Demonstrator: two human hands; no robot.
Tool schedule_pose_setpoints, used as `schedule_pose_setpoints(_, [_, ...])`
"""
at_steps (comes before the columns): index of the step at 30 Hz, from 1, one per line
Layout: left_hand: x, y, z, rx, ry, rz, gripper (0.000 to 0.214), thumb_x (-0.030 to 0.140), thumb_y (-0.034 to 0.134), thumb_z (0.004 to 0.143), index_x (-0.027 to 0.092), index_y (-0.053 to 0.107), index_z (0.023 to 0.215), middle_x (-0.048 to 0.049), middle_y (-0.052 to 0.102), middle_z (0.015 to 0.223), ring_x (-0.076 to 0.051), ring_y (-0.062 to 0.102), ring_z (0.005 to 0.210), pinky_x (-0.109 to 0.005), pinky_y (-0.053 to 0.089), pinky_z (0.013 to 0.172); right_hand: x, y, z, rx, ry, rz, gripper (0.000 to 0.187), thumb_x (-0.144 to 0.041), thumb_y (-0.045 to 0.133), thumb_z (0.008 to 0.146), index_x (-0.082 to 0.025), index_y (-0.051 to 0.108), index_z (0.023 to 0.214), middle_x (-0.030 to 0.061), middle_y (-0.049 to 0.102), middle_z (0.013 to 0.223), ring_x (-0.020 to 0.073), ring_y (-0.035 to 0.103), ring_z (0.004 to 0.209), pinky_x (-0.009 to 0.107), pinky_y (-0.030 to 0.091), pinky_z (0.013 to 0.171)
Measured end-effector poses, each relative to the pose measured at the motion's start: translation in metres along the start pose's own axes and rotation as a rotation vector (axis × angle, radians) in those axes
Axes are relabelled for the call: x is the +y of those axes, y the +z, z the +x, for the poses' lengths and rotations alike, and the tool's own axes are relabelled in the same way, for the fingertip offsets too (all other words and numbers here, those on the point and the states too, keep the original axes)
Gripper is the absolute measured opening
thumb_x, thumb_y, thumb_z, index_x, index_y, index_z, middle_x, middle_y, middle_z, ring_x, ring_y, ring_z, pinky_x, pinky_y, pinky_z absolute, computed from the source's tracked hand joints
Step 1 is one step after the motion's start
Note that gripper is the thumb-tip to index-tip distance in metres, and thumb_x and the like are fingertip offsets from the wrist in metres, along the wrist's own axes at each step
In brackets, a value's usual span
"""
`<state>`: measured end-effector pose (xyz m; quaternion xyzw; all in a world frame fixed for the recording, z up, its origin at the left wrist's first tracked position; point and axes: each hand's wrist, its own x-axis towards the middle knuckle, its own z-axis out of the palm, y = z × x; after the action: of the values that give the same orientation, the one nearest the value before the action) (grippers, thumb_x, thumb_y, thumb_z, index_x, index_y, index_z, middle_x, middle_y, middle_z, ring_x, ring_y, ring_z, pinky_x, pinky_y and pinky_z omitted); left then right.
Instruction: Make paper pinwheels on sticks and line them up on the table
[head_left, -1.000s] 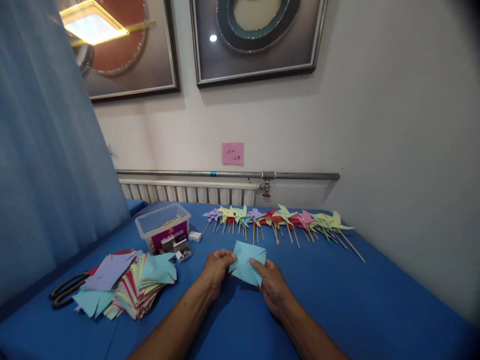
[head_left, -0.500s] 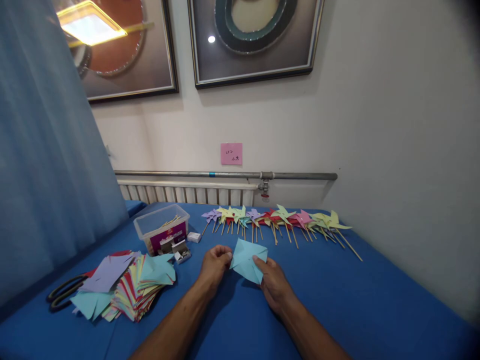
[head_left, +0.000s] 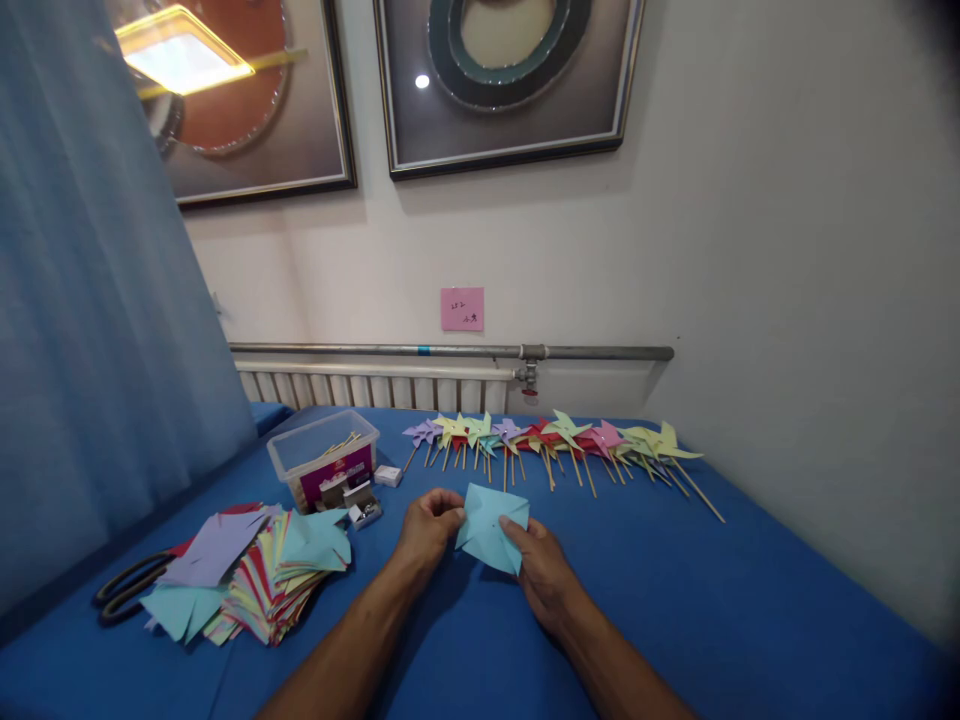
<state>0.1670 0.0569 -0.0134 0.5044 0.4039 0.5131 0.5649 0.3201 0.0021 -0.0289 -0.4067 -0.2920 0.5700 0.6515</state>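
Note:
A light-blue paper square point(head_left: 487, 545) with slits cut in from its corners is held up over the table. My right hand point(head_left: 547, 570) grips its right side, thumb on top and the other fingers underneath. A small dark dot marks the paper near its middle. My left hand point(head_left: 429, 525) is closed in a pinch at the square's left edge. What its fingertips hold, if anything, is hidden. Left of my hands lies a fanned stack of cut coloured paper squares point(head_left: 259, 590), with light-blue and purple sheets on it.
Scissors point(head_left: 124, 590) with black handles lie partly under the papers. Behind stand a clear plastic tub point(head_left: 300, 455) with sticks, a small open box of metal pins point(head_left: 365, 510) and a small white box point(head_left: 388, 476). Finished pinwheels point(head_left: 568, 430) on sticks line the blue table's back.
The light-blue square has shifted slightly left and down and turned a little, with my right hand following. My left hand stays almost in place, pinched.

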Motion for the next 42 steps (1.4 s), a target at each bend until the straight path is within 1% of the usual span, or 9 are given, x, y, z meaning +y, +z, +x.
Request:
schedule_pose_setpoints(6, [-0.001, 0.003, -0.002, 0.001, 0.012, -0.018, 0.029, 0.032, 0.086, 0.053, 0.015, 0.069, 0.070, 0.0008, 0.063, 0.060, -0.010, 0.048, 0.054, -0.023, 0.034, 0.055, 0.006, 0.000, 0.000, -0.024, -0.009, -0.010, 0.034, -0.038, 0.089, 0.067, -0.015, 0.075, 0.088, 0.0069, 0.080, 0.077, 0.0242, 0.074, 0.071, 0.034, 0.057, 0.068])
schedule_pose_setpoints(9, [-0.001, 0.003, -0.003, -0.019, -0.002, -0.018, 0.032, 0.034, 0.088, 0.051, 0.014, 0.070, 0.070, 0.0009, 0.062, 0.060, -0.010, 0.047, 0.053, -0.023, 0.034, 0.054, 0.007, -0.001, 0.001, -0.014, -0.004, -0.004, 0.033, -0.037, 0.089, 0.068, -0.015, 0.075, 0.089, 0.0058, 0.079, 0.075, 0.0210, 0.071, 0.064, 0.031, 0.054, 0.065])
schedule_pose_setpoints(12, [-0.001, 0.002, -0.004, -0.071, -0.011, 0.007, 0.030, 0.033, 0.088, 0.053, 0.014, 0.071, 0.069, 0.0011, 0.061, 0.057, -0.010, 0.046, 0.053, -0.023, 0.033, 0.054, 0.007, -0.002, 0.001, -0.006, 0.003, -0.007, 0.032, -0.037, 0.088, 0.070, -0.015, 0.075, 0.088, 0.0047, 0.077, 0.071, 0.0196, 0.069, 0.062, 0.029, 0.051, 0.061])
schedule_pose_setpoints(16, [-0.002, 0.002, -0.004, -0.101, -0.025, 0.027, 0.026, 0.030, 0.088, 0.057, 0.014, 0.071, 0.068, 0.0018, 0.059, 0.055, -0.010, 0.046, 0.052, -0.023, 0.031, 0.054, 0.005, 0.000, -0.001, -0.003, 0.001, -0.008, 0.031, -0.037, 0.087, 0.071, -0.016, 0.075, 0.090, 0.0049, 0.078, 0.074, 0.0201, 0.070, 0.064, 0.029, 0.053, 0.063])
schedule_pose_setpoints(24, [-0.003, 0.002, -0.001, -0.103, -0.026, 0.067, 0.021, 0.025, 0.086, 0.057, 0.014, 0.070, 0.066, 0.0029, 0.057, 0.053, -0.009, 0.044, 0.051, -0.023, 0.030, 0.053, 0.005, 0.001, -0.001, -0.020, 0.007, -0.022, 0.029, -0.037, 0.086, 0.072, -0.016, 0.075, 0.087, 0.0056, 0.078, 0.073, 0.0203, 0.070, 0.062, 0.029, 0.052, 0.061])
schedule_pose_setpoints(31, [-0.002, 0.002, -0.004, -0.100, 0.032, 0.150, 0.016, 0.022, 0.083, 0.059, 0.014, 0.070, 0.065, 0.0020, 0.059, 0.057, -0.010, 0.046, 0.054, -0.024, 0.032, 0.055, 0.001, 0.004, -0.004, -0.014, 0.012, -0.029, 0.035, -0.043, 0.087, 0.071, -0.016, 0.075, 0.090, 0.0066, 0.078, 0.073, 0.0231, 0.073, 0.066, 0.029, 0.052, 0.057])
schedule_pose_setpoints(34, [-0.002, 0.002, -0.006, -0.088, 0.074, 0.218, 0.011, 0.021, 0.079, 0.063, 0.015, 0.071, 0.067, 0.0020, 0.059, 0.058, -0.011, 0.046, 0.056, -0.024, 0.032, 0.056, 0.001, 0.004, -0.005, -0.027, 0.000, -0.028, 0.037, -0.044, 0.087, 0.071, -0.015, 0.076, 0.092, 0.0077, 0.079, 0.075, 0.0250, 0.074, 0.070, 0.032, 0.056, 0.062])
schedule_pose_setpoints(38, [-0.001, 0.002, -0.009, -0.069, 0.122, 0.282, 0.006, 0.018, 0.077, 0.065, 0.015, 0.072, 0.068, 0.0016, 0.059, 0.060, -0.012, 0.047, 0.058, -0.025, 0.032, 0.058, 0.006, -0.001, -0.001, -0.024, -0.030, -0.055, 0.037, -0.039, 0.090, 0.067, -0.015, 0.077, 0.093, 0.0054, 0.079, 0.074, 0.0203, 0.070, 0.062, 0.030, 0.053, 0.060])
schedule_pose_setpoints(42, [0.000, 0.004, -0.012, -0.053, 0.173, 0.311, 0.004, 0.014, 0.075, 0.066, 0.016, 0.072, 0.068, 0.0008, 0.062, 0.066, -0.012, 0.049, 0.061, -0.025, 0.034, 0.059, 0.015, -0.008, 0.007, -0.001, -0.078, -0.103, 0.039, -0.037, 0.089, 0.064, -0.016, 0.078, 0.095, 0.0043, 0.080, 0.075, 0.0199, 0.070, 0.061, 0.030, 0.054, 0.062])
